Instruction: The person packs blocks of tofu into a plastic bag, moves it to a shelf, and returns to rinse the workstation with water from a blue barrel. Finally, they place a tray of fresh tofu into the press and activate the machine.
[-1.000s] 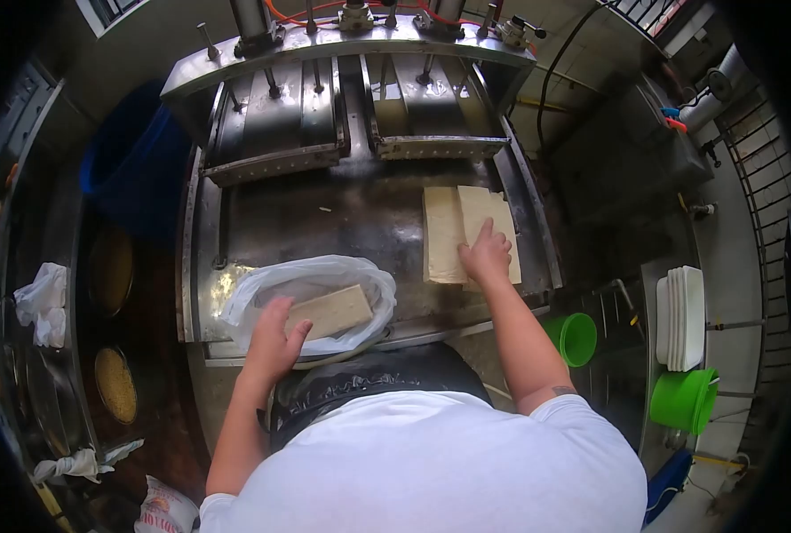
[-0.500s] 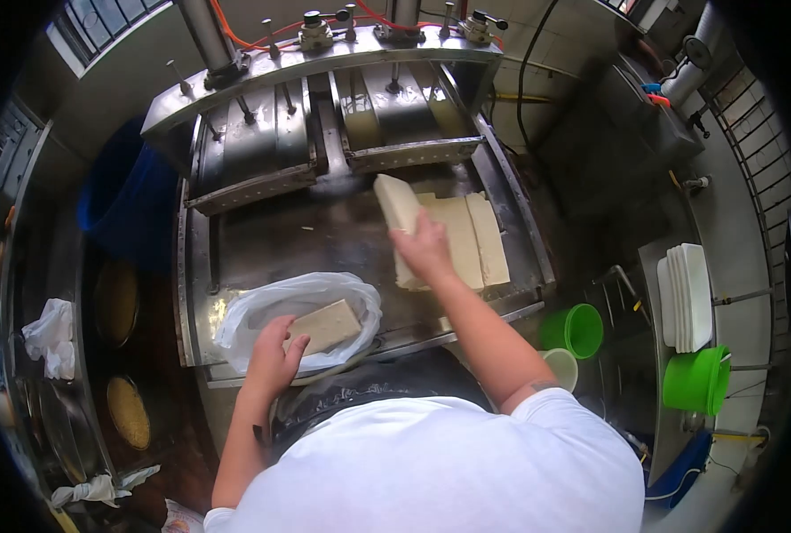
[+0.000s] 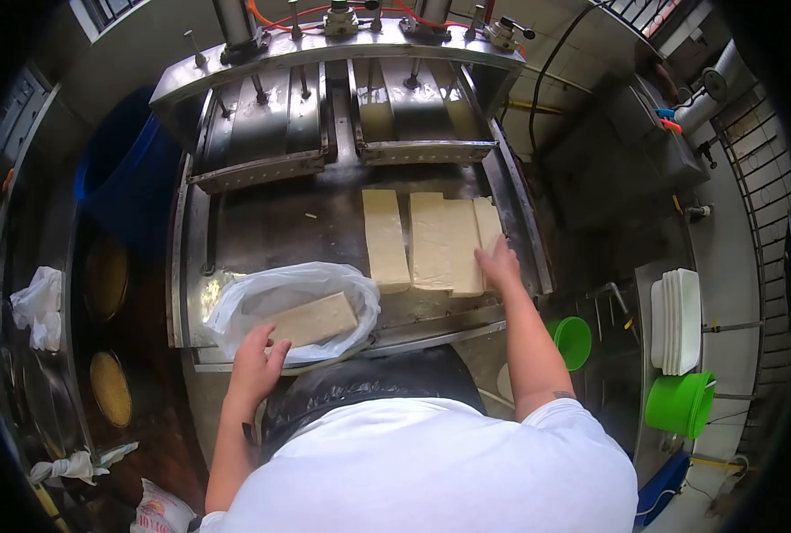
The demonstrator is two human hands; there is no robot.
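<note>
Head view: left hand [image 3: 255, 362] rests open-fingered on the plastic bag [image 3: 271, 302] holding 1 tofu slab [image 3: 314, 320], right hand [image 3: 499, 264] lies flat on the bench slabs [image 3: 449, 240], gripping nothing; lifting gently, supported underneath, seems wise.

Left hand [image 3: 255, 355] on plastic bag [image 3: 262, 298] holding slab [image 3: 314, 320]; right hand [image 3: 499, 264] touching rightmost slab [image 3: 487, 222] on steel table [image 3: 271, 226].

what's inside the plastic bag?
One pale slab lies in the open bag, by the left hand. Anything beneath the slab is hidden.
</note>
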